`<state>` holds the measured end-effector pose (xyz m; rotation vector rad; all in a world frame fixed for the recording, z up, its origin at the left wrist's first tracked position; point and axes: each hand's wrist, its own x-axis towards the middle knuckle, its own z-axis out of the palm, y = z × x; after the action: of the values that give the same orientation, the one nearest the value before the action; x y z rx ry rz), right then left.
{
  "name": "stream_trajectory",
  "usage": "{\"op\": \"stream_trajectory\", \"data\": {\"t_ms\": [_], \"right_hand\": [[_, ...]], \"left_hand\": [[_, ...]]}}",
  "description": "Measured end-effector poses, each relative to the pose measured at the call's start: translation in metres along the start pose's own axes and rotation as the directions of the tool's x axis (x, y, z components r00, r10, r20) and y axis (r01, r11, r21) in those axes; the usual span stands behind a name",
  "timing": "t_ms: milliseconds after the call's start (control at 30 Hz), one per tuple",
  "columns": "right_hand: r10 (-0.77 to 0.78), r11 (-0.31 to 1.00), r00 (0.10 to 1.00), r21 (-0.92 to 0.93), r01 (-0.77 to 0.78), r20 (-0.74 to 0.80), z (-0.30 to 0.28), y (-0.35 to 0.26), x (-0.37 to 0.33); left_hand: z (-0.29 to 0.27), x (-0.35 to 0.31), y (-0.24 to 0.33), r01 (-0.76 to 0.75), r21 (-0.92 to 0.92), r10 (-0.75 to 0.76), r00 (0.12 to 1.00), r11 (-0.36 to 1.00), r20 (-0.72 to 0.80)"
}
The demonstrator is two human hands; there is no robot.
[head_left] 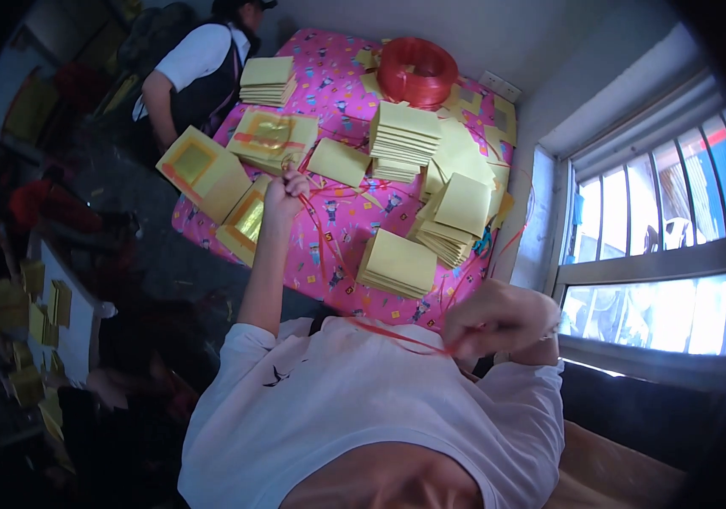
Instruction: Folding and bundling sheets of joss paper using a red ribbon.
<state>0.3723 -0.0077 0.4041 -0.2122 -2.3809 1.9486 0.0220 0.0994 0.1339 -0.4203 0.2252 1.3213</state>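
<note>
Centre-left: left hand clasping red strap. Lower right: right hand clenched on strap. Yellow stack, centre.

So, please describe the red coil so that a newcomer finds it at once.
Look left of the barred window to the pink-covered table. Near its far edge sits the red coil, a thick, glossy ring. Its round shape and red colour set it apart from the pale yellow stacks nearby.
</note>
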Motion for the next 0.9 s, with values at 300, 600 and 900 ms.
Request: {"op": "stream_trajectory", "data": {"t_ms": [300, 600, 900], "right_hand": [[0.197, 0.895, 0.735, -0.188, -0.405, -0.649, -0.014, 0.176, 0.114], [0.379, 0.793, 0.719, 0.605, 0.073, -0.583, -0.024, 0.217, 0.176], [0.206, 0.944, 0.735, 0.328, 0.023, -0.646, -0.005, 0.184, 0.175]], "left_hand": [[-0.005, -0.060, -0.098, -0.285, 0.752, 0.294, 0.947, 0.594, 0.128], [-0.027, -0.090, -0.125, -0.239, 0.910, 0.217, 0.961, 0.338, 0.172], [-0.008, -0.081, -0.082, -0.350, 0.856, 0.375, 0.905, 0.381, 0.203]]}}
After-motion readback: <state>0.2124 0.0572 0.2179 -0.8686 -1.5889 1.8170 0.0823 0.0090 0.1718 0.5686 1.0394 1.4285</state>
